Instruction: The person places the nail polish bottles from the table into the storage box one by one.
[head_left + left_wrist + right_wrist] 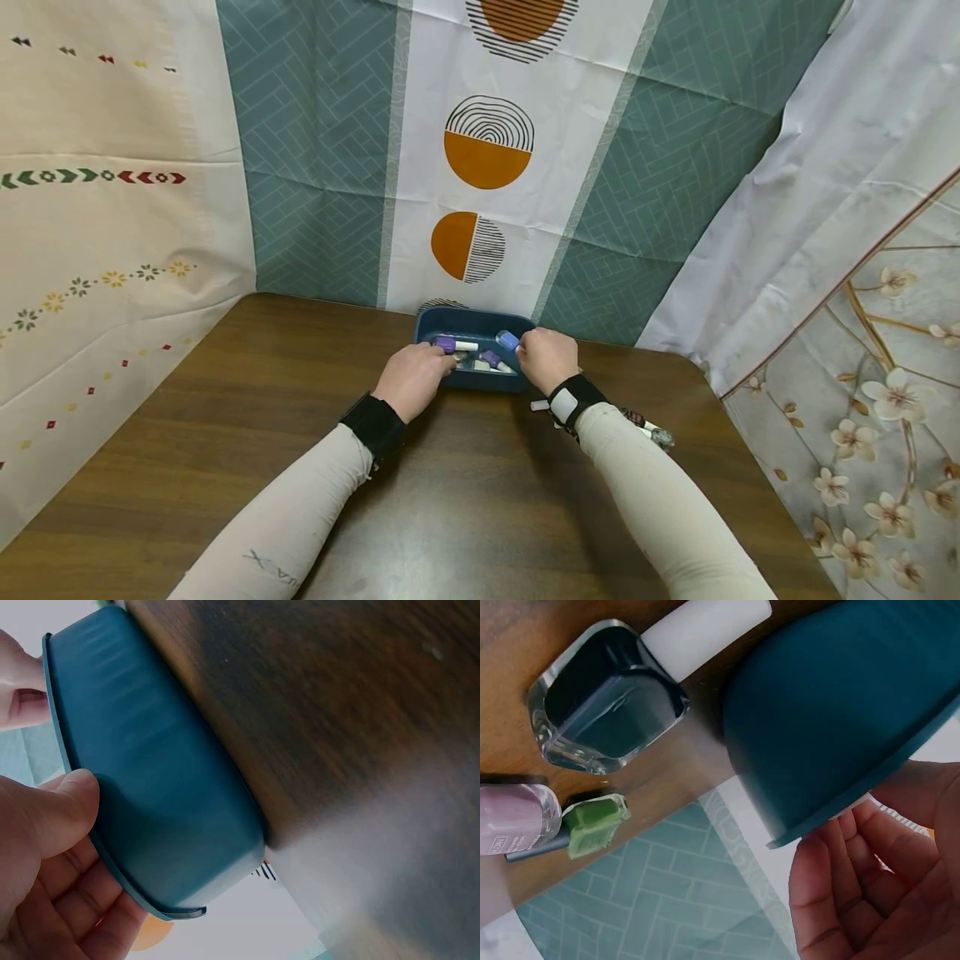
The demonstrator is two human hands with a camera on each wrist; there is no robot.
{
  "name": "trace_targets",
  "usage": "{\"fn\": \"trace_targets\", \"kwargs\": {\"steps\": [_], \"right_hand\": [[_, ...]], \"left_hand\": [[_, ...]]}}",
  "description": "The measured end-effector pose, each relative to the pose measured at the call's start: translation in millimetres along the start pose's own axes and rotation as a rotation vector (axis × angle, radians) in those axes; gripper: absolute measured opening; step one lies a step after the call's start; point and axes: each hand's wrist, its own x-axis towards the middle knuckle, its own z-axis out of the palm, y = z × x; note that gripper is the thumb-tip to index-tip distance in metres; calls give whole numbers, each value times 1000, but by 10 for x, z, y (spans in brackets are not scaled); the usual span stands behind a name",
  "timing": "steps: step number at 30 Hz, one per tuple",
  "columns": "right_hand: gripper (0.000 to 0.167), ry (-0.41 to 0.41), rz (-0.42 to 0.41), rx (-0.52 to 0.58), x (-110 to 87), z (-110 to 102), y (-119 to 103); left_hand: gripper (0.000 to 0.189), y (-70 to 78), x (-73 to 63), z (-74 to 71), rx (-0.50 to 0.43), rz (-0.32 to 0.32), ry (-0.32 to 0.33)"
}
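A dark blue plastic bin [480, 382] stands at the far edge of the table, holding several nail polish bottles. Among them are a purple bottle [444, 343] with a white cap and a blue bottle [507, 340] near the right hand. My left hand [416, 375] grips the bin's rim at its left end; in the left wrist view the thumb [79, 795] presses the outer wall and the fingers curl past the rim. At the right end, my right hand [551, 357] holds the rim with curled fingers [814, 885]. Part of the bin's contents is hidden by the hands.
On the table right of the bin lie more nail polish bottles, partly behind the right wrist: a dark green one [615, 712] with a white cap, a pink one [514, 817] and a light green one [596, 825]. A patterned curtain [322, 167] hangs right behind the bin.
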Motion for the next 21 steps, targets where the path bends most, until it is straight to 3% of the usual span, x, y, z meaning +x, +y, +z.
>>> {"fn": "trace_targets", "kwargs": {"steps": [10, 21], "right_hand": [[48, -32, 33, -42, 52, 78, -13], [41, -70, 55, -82, 141, 154, -48]], "left_hand": [[16, 5, 9, 10, -10, -11, -25], [17, -4, 4, 14, -4, 1, -21]]}}
